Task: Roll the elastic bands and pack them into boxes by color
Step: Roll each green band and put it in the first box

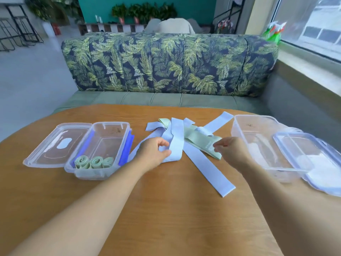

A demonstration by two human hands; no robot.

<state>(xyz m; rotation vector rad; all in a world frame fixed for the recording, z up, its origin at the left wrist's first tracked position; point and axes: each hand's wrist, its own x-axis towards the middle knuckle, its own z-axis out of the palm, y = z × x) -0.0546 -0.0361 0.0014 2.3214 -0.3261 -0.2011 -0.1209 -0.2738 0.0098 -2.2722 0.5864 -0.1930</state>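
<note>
Left hand (153,154): arm stretched forward, fingers curled round a pale blue band (174,141) in the tangle on the table (166,215).
Right hand (231,152): fingertips pinching the green band (201,141) alongside.
Left box (108,141): three green rolls (92,162) inside.

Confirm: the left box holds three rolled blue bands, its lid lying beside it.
Wrong colour: the head view shows the three rolled bands in the left box are green, not blue. Its lid does lie beside it.

Two boxes (108,123), two lids (55,146), three green rolls (82,162).
</note>
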